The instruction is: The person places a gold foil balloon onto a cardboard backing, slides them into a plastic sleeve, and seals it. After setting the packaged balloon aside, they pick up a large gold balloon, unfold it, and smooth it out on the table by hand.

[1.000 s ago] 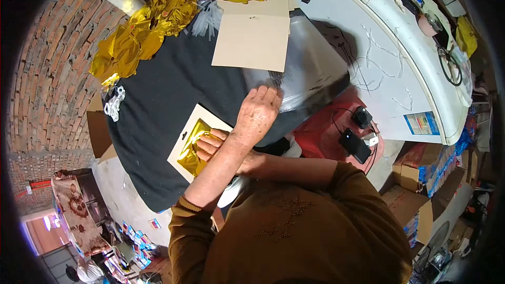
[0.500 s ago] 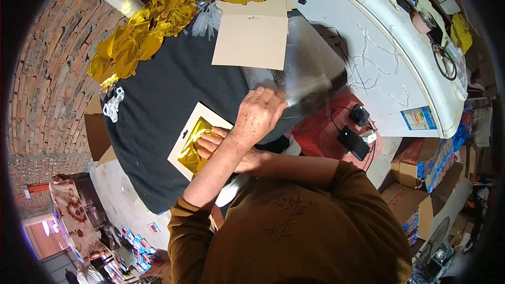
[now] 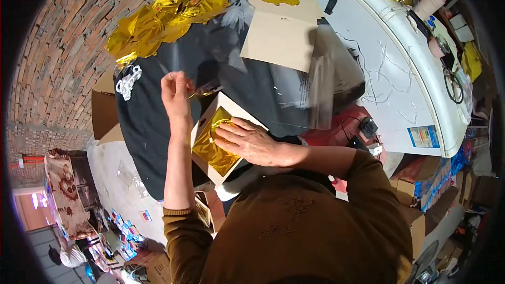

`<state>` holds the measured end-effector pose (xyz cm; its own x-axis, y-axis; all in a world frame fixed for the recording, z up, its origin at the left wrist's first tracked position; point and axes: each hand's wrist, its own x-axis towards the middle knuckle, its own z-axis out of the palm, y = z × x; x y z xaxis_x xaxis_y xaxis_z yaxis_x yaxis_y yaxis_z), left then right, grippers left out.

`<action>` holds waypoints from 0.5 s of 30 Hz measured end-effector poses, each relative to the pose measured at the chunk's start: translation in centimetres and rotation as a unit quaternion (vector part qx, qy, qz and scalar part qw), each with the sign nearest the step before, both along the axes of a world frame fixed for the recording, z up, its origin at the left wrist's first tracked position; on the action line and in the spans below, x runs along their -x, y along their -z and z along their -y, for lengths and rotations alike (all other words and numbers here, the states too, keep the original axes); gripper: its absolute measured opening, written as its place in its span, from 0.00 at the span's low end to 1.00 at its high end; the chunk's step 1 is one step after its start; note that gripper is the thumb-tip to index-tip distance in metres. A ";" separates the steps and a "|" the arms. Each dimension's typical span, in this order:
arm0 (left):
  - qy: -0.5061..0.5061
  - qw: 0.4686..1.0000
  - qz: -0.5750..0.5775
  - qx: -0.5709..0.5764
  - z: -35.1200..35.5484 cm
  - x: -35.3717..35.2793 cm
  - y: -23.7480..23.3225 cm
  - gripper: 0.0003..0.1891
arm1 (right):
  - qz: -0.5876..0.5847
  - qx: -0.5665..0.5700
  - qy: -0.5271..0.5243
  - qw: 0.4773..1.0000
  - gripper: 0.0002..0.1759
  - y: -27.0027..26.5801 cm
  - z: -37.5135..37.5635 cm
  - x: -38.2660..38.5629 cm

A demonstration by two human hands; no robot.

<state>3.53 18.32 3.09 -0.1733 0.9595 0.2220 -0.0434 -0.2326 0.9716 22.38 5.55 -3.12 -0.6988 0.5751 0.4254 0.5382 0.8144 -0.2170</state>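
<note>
My left hand (image 3: 177, 94) is raised left of the card, fingertips pinched on a clear plastic bag (image 3: 210, 71), which is blurred and hard to outline. My right hand (image 3: 247, 142) lies flat with fingers spread on folded gold foil (image 3: 218, 163), which rests on a cream card (image 3: 224, 103) with a hang hole. The card sits tilted on the black cloth (image 3: 147, 137). Farther up are more cream cards (image 3: 279, 37), with clear plastic bags (image 3: 322, 89) beside and partly under them.
Crumpled gold foil pieces (image 3: 173, 16) lie along the far left edge. White loops (image 3: 128, 82) and translucent strips (image 3: 238, 14) are on the cloth. A red stool (image 3: 342, 123) holds black devices at the right, beside a white surface (image 3: 379, 68) with loose threads. A cardboard box (image 3: 103, 115) stands left.
My left hand has moved from the clear bags on the right across to the left, bringing a bag with it. My arms are no longer crossed. The view has shifted slightly.
</note>
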 end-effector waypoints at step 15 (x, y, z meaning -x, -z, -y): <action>-0.126 0.983 -0.120 0.059 0.6 14.1 3.2 0.10 | 0.012 -0.025 -0.037 0.999 0.25 0.5 -0.8 -0.1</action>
<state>-10.53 17.67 -0.08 -0.3657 0.9140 0.1756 0.2359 -0.0915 0.9675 22.50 6.30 -3.59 -0.7488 0.5003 0.4347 0.4813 0.8614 -0.1623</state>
